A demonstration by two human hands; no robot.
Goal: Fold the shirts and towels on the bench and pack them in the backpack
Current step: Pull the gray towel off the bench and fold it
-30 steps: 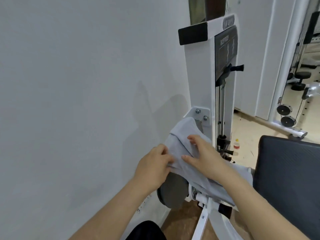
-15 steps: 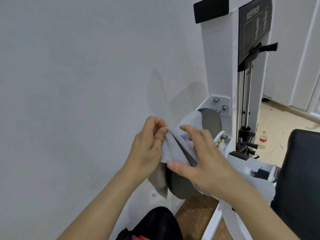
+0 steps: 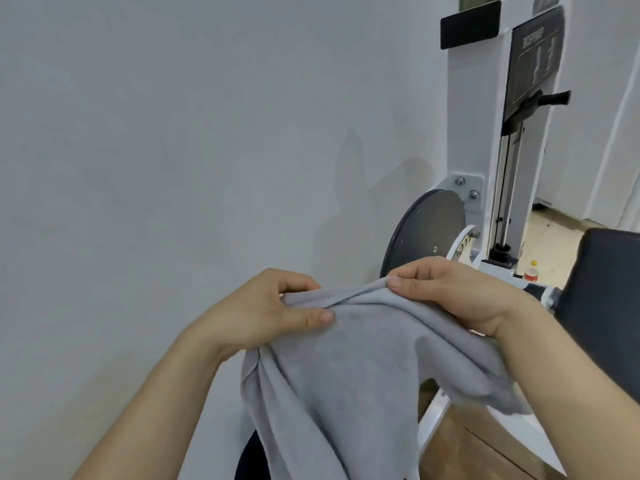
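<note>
White wall (image 3: pixel 156 168) fills the left. White gym machine (image 3: pixel 474 133) stands at right, with a grey disc (image 3: pixel 426 230) at its base. Grey cloth (image 3: pixel 346 375) is held up in front of the disc and hangs between the forearms. Left hand (image 3: pixel 263 313) pinches its top edge, thumb against curled fingers; right hand (image 3: pixel 457 292) pinches the same edge just beside it

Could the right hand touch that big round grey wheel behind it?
Probably yes: the wheel sits just past the right hand with nothing between, though that hand pinches the grey cloth.
</note>
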